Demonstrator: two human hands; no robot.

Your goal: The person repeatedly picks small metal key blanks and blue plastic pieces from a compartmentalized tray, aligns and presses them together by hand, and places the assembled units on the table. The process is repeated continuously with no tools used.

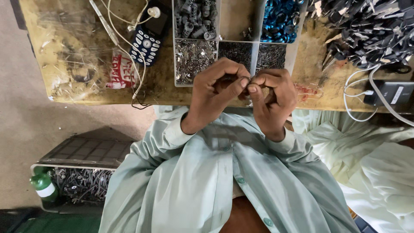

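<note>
Metal, small and dark, is what both hands are closed upon in the head view — a tiny part point(246, 84) pinched at the spot where the fingertips of the two hands meet, just in front of the near edge of the wooden bench point(310, 82). The left hand point(215, 88) curls its fingers in and presses its thumb forward onto the piece; the right hand point(271, 97) meets it with thumb and forefinger clamped on the same piece. Most of the part is hidden by the fingers, so its shape cannot be told beyond a slim, greyish bit with a faint shine.

By the look of it the step in hand is fitting or joining one small piece to another by fingertip pressure. A next move would call for a steady pinch and fine alignment, since the piece is so small that it could easily slip.

Just beyond the hands sits a clear compartment tray point(256, 51) — grey cylinders, blue rings and heaps of tiny silvery fasteners in separate cells. A blue keypad phone point(148, 39) with white earphones lies to the left; a pile of dark tools point(366, 30) lies to the right.
</note>
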